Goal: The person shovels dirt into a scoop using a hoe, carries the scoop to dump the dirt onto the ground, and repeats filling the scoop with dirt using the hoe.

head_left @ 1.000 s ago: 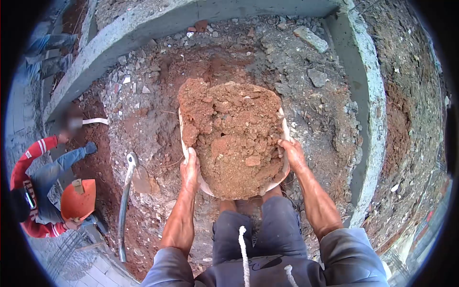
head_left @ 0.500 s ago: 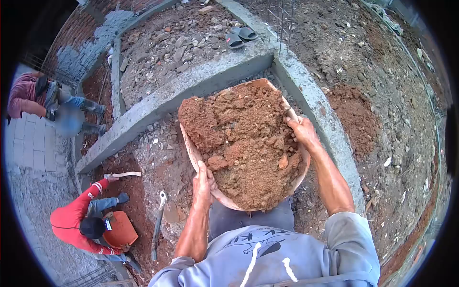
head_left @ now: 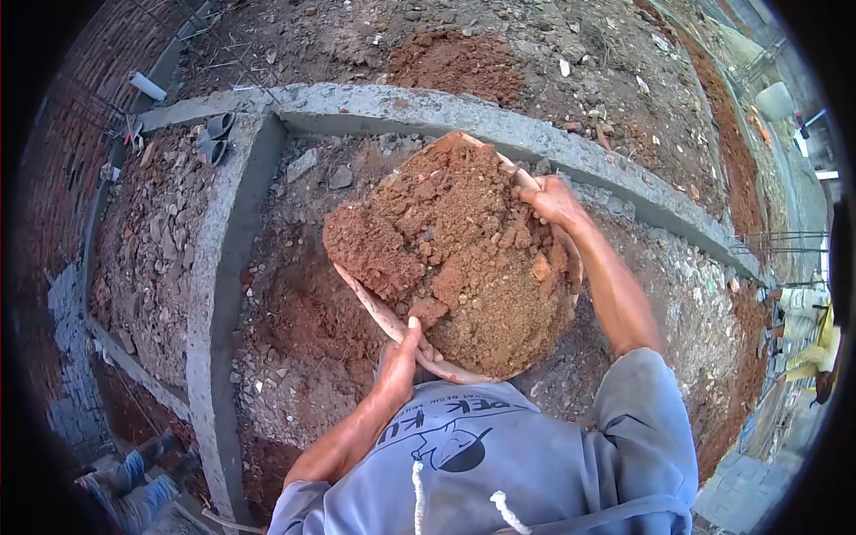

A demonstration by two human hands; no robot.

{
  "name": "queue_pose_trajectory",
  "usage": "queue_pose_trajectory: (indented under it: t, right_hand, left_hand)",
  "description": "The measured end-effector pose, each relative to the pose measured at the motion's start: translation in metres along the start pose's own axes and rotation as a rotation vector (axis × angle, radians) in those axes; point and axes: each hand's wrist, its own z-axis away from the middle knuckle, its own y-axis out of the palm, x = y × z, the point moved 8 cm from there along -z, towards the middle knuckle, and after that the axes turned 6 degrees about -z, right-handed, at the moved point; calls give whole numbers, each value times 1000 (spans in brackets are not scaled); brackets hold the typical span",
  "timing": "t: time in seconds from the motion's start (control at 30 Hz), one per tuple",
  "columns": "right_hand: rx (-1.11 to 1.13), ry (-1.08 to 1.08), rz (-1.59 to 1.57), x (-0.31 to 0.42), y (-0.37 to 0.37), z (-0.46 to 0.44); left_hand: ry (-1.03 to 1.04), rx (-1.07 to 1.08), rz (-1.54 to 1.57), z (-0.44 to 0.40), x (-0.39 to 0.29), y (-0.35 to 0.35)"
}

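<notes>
And round it swings! The pan (head_left: 382, 317), piled with reddish-brown soil (head_left: 486, 276), has turned with the body; 0.5 seconds ago the beam corner sat beyond its right side, and now it lies beyond its left. The load is still aboard, heaped above the rim, so the turn looks to have cost little of it.

Both hands are closed on the pan. The left hand (head_left: 397, 364) grips the near left rim, thumb up against a clod; the right hand (head_left: 553, 203) clamps the far right rim, arm stretched out. The pan is held up in front of the shirt (head_left: 535, 446), over rough ground, with 1 beam (head_left: 218, 294) to the left and another (head_left: 464, 109) running across beyond it. A red soil patch (head_left: 455, 67) lies past that, and 2 sandals (head_left: 214, 140) sit at the corner on the left.

The co-worker in red and the metal bar have gone out of view. Hard to make out now: the pan's underside is hidden, and so are most fingers beneath the rim. At lower left, a person's legs (head_left: 143, 486) are cut off by the dark edge. At far right, a yellow shape (head_left: 822, 348) is too warped to read.
</notes>
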Motion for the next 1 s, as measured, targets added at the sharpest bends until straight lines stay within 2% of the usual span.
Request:
queue_pose_trajectory:
  t: [0.13, 0.2, 0.3, 0.37, 0.43, 0.57, 0.8, 0.9, 1.0]
  right_hand:
    - [-116, 297, -206, -122, -13, 87]
    - [-312, 328, -323, -183, -17, 132]
    - [-494, 386, -587, -256, -11, 204]
    - [-620, 565, -473, -261, -17, 258]
    - [-687, 662, -555, -287, -9, 297]
    - [-769, 692, -785, -339, 18, 346]
    - [-800, 730, -812, -404, 30, 342]
    - [-769, 742, -846, -402, 25, 320]
    - [-803, 714, -842, -400, 6, 283]
  left_hand:
    - [-96, 203, -317, -9, 24, 25]
    - [-130, 363, -482, -14, 25, 42]
    - [-79, 414, -813, -41, 46, 62]
    - [-28, 502, -939, -44, 42, 89]
    - [-11, 573, -1009, -52, 54, 108]
    - [-41, 632, -1179, -64, 72, 136]
    - [-88, 674, -1274, -97, 85, 186]
    - [-168, 621, -1243, -110, 83, 191]
    - [-115, 589, -1153, -126, 64, 205]
